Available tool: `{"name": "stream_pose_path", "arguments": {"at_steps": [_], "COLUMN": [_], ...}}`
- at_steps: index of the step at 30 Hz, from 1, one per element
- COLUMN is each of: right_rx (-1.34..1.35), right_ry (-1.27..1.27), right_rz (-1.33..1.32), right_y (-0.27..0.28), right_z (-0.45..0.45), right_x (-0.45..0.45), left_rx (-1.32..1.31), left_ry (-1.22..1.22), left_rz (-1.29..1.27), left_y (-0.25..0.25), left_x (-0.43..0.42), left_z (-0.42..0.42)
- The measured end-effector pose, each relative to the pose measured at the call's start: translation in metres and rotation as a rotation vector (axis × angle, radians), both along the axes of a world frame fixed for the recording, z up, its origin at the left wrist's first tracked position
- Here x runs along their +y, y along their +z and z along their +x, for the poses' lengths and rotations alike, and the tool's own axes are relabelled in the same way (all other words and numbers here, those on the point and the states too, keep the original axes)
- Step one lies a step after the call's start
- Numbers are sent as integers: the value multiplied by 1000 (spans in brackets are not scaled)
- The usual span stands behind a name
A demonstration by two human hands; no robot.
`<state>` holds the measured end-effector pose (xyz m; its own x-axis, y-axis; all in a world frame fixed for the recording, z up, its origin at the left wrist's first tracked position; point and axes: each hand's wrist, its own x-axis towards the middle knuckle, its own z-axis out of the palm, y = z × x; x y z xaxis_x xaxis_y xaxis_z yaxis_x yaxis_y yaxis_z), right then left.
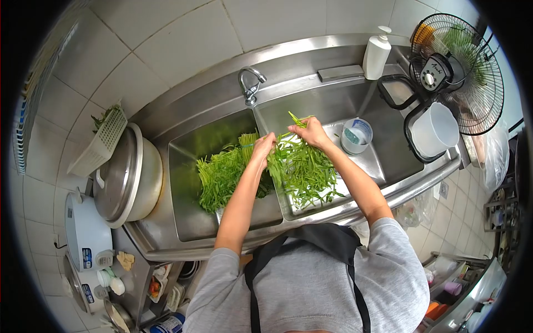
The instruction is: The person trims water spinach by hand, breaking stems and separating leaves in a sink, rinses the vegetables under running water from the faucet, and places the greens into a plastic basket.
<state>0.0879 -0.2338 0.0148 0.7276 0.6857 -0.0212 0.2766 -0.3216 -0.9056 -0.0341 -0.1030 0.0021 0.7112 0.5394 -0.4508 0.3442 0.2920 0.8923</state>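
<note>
My right hand (311, 132) grips the stems of a bunch of leafy greens (302, 172) over the right basin of a steel sink (222, 237). The stem ends poke up past my fingers, and the leaves hang down toward me. Close by on the left, my left hand (264, 149) is closed by the divider, with greens between its fingers; the fingertips are partly hidden. More greens (222, 180) are heaped in the left basin, where a bundle of pale stems (247, 141) has what looks like a bluish tie around it.
A faucet (251, 86) rises behind the divider. In the right basin sits a clear round tub (356, 136). A pump bottle (377, 53), a white container (436, 130) and a fan (458, 72) stand right. A large lidded pot (147, 177) and a plastic basket (100, 141) are left.
</note>
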Motion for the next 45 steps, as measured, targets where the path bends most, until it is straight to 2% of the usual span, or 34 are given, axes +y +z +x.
{"name": "stream_pose_path", "arguments": {"at_steps": [4, 6, 8, 9, 10, 13, 15, 16, 17, 18, 20, 23, 26, 27, 30, 31, 34, 36, 39, 42, 45], "right_rx": [-108, -24, 86, 223, 439, 623, 672, 652, 633, 614, 525, 524, 398, 440, 512, 521, 492, 487, 394, 254, 200], "right_ry": [-101, -92, -60, -23, -17, -48, -24, 13, 49, 83, 156, 220, 128, 36, -79, -101, -116, -137, -123, -70, 11], "right_rz": [60, -18, -75, -54, 9, 112, 117, 103, 90, 77, 34, 86, 39, 70, 151, 169, 178, 210, 177, 59, 34], "right_y": [-6, -6, -6, -12, -16, -23, -24, -21, -12, -3, 13, 17, 16, 11, -15, -6, -17, -17, -11, -5, -9], "right_z": [7, 18, 31, 39, 43, 48, 48, 45, 39, 33, 21, 19, 29, 32, 48, 42, 45, 39, 29, 29, 34], "right_x": [-1, -10, -21, -26, -30, -35, -37, -36, -34, -33, -29, -24, -30, -32, -36, -39, -35, -28, -18, -18, -20], "left_rx": [22, 24, -66, -97, -150, -250, -151, -100, -157, -144, -178, 12, 47, 133, 9, 22, 11, 70, 8, 106, 5], "left_ry": [276, 175, 182, 274, 224, 89, -36, -100, -94, -201, -462, -666, -504, -507, -283, -202, -251, -427, -535, -637, -611], "left_rz": [40, 11, -81, -158, -133, -89, 178, 312, 282, 318, 569, 707, 728, 727, 919, 912, 847, 878, 869, 703, 614], "left_y": [-19, -25, -21, -14, -6, 1, 0, 3, 12, 10, 19, 28, 26, 26, 5, 10, 30, 46, 29, 24, 19], "left_x": [18, 42, 49, 43, 42, 43, 42, 36, 22, 17, -6, -18, -14, -10, -6, -11, -33, -49, -54, -43, -30], "left_z": [-5, -25, -33, -34, -35, -36, -24, -18, -12, -6, 3, 16, 16, 16, 11, 10, 9, 8, 12, 16, 12]}}
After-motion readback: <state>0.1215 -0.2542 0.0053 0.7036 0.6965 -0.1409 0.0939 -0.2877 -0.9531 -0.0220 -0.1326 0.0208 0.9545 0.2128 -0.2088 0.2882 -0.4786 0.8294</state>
